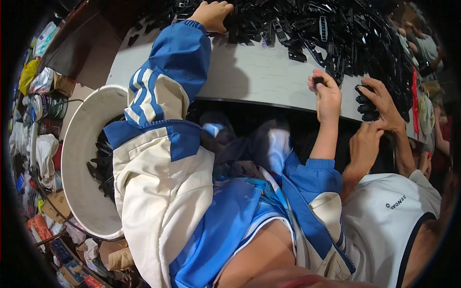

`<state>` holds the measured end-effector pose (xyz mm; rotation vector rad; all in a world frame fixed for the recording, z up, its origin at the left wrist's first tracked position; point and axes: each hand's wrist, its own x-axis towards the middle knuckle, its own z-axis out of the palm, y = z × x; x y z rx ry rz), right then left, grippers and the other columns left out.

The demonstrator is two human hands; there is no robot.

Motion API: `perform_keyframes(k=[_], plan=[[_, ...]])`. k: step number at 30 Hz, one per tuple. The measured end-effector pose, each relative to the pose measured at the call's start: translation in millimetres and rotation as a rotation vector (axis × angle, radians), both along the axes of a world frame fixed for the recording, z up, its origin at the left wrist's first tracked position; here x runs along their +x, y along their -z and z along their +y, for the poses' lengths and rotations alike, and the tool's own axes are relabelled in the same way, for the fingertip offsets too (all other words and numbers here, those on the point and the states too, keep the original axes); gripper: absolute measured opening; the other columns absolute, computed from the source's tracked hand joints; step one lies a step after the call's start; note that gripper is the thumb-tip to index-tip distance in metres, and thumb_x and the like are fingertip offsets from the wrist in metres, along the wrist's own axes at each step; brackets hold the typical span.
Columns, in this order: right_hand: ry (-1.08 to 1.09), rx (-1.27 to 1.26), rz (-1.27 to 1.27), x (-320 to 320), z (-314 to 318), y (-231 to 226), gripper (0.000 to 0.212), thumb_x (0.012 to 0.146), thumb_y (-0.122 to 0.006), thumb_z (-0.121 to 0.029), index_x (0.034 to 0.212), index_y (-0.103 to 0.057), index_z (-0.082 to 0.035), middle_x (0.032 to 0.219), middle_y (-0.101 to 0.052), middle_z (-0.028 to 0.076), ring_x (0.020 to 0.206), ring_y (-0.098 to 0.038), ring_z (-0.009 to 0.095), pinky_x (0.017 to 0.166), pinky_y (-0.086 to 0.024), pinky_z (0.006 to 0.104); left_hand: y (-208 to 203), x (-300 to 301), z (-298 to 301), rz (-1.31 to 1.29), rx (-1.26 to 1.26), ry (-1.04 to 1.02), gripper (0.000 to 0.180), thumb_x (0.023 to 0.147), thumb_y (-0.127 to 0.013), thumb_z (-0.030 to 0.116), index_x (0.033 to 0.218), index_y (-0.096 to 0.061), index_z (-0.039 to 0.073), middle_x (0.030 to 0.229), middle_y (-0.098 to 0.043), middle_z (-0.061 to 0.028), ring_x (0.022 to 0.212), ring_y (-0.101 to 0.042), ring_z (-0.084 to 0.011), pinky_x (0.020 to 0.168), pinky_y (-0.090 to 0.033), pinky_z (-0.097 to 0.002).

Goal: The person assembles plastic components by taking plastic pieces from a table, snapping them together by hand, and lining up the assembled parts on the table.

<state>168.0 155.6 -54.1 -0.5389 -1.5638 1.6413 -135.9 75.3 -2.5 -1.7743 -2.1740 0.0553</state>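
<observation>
Black plastic parts, mostly clip-like, lie in a heap over the far side of the pale table. My left hand reaches to the heap's left end. Its fingers are curled, with the tips hidden, so whatever they grip does not show. Raised by the table's front edge, my right hand is closed, pinching a small black piece between thumb and fingers.
At my left stands a white bucket with black parts inside. Close on my right, a person in a white shirt has a hand at several rounded black pieces. Bags and boxes clutter the far left.
</observation>
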Motion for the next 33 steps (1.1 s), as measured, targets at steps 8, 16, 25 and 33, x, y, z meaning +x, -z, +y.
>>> perform_keyframes(k=[8, 16, 25, 33], plan=[[0.245, 0.931, -0.540, -89.3, 2.6, -61.3, 0.039, 0.060, -0.057, -0.034, 0.079, -0.049, -0.001, 0.070, -0.053, 0.013, 0.064, -0.051, 0.024, 0.057, -0.039, 0.0295, -12.5, 11.3, -33.1, -0.458, 0.407, -0.188, 0.042, 0.056, -0.055, 0.013, 0.096, -0.047, 0.004, 0.084, -0.051, -0.0199, 0.076, -0.052, -0.0228, 0.069, -0.039, -0.0285], [0.094, 0.891, -1.075, -104.0, -9.8, -37.4, 0.035, 0.059, -0.050, -0.030, 0.078, -0.054, -0.001, 0.074, -0.053, 0.018, 0.070, -0.052, 0.029, 0.063, -0.040, 0.0346, 29.2, 86.3, -61.5, -0.616, 0.806, -0.380, 0.020, 0.053, -0.050, 0.004, 0.073, -0.052, 0.009, 0.077, -0.048, -0.0102, 0.072, -0.048, -0.0254, 0.063, -0.039, -0.0292], [-0.498, 0.647, -0.609, -61.3, 9.3, -21.2, 0.023, 0.062, -0.046, -0.010, 0.082, -0.052, 0.001, 0.066, -0.051, 0.005, 0.059, -0.046, 0.012, 0.055, -0.037, 0.0225, 29.7, 129.0, -55.2, -0.764, 0.613, 0.078, 0.025, 0.055, -0.055, 0.012, 0.079, -0.052, 0.010, 0.074, -0.046, -0.0085, 0.068, -0.047, -0.0225, 0.060, -0.039, -0.0275], [-0.499, 0.435, -0.400, -47.3, 20.1, -44.2, 0.038, 0.057, -0.043, -0.006, 0.095, -0.047, -0.003, 0.073, -0.037, 0.001, 0.058, -0.037, 0.007, 0.048, -0.030, 0.0163, 30.3, 119.9, -51.4, -0.602, 0.341, 0.113, 0.023, 0.056, -0.058, 0.023, 0.075, -0.054, 0.010, 0.073, -0.049, -0.0065, 0.067, -0.049, -0.0233, 0.057, -0.039, -0.0310]])
